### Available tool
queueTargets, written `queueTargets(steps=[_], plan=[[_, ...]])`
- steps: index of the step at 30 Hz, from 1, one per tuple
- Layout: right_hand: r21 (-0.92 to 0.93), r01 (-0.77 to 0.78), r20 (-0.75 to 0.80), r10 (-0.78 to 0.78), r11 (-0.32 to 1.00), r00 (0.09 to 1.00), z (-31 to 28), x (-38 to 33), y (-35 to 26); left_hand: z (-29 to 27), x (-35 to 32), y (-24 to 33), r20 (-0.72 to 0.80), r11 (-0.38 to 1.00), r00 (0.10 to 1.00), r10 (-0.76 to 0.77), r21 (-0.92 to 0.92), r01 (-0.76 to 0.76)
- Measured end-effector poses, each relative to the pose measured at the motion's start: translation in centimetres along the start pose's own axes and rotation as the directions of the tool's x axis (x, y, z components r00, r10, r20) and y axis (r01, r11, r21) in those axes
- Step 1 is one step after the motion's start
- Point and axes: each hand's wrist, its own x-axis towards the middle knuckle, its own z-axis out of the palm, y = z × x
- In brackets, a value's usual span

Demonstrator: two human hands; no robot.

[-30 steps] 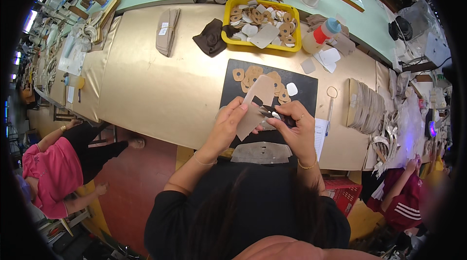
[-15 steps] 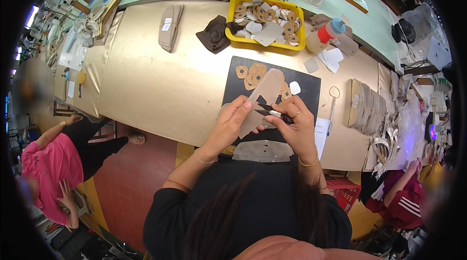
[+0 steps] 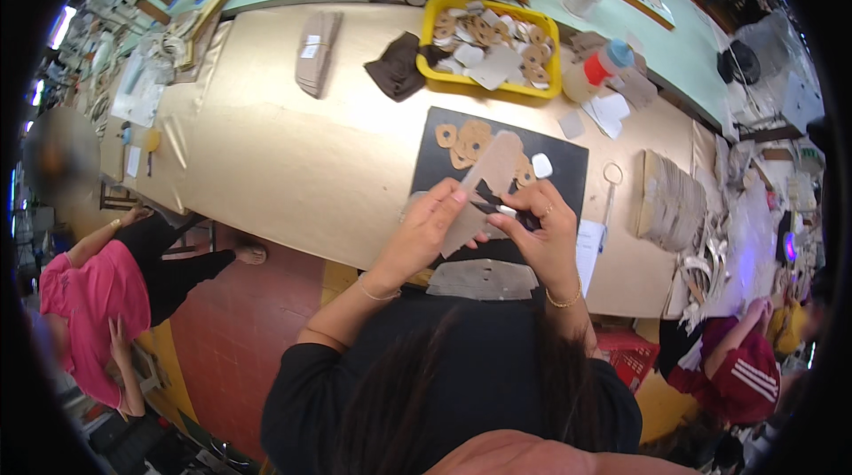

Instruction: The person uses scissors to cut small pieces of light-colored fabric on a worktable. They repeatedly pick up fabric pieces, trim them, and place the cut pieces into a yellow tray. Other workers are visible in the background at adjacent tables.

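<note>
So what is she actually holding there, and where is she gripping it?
The left hand pinches a long tan cut-out piece at its lower end. The right hand holds a small dark tool against it.

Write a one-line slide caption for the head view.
Left hand and right hand hold a tan cut piece over a black mat, yellow tray behind.
</note>
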Motion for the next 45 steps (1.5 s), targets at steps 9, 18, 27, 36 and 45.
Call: queueTargets(steps=[9, 18, 27, 36, 45], plan=[[0.034, 0.031, -0.039, -0.03, 0.999, 0.999, 1.0, 0.9, -0.8, -0.3, -0.2, 0.3, -0.01, 0.997, 0.999, 0.052, 0.053, -0.052], [0.277, -0.007, -0.114, 0.04, 0.961, 0.993, 1.4, 0.5, 1.5, -0.3, -0.3, 0.2, -0.047, 0.997, 0.997, 0.067, 0.027, -0.065], [0.555, -0.286, 0.075, 0.295, 0.781, 0.953, 1.5, -0.1, 2.5, 0.1, 0.0, -1.1, -0.024, 0.944, 0.963, 0.267, 0.208, -0.256], [0.256, -0.087, 0.112, 0.06, 0.963, 0.992, -0.2, 0.9, 1.7, -0.1, 0.5, -1.8, -0.031, 0.973, 0.983, 0.182, 0.148, -0.175], [0.369, -0.101, -0.014, 0.115, 0.924, 0.993, 0.6, 0.1, 2.3, -0.8, 0.5, -1.4, -0.12, 0.975, 0.972, 0.201, 0.119, -0.187]])
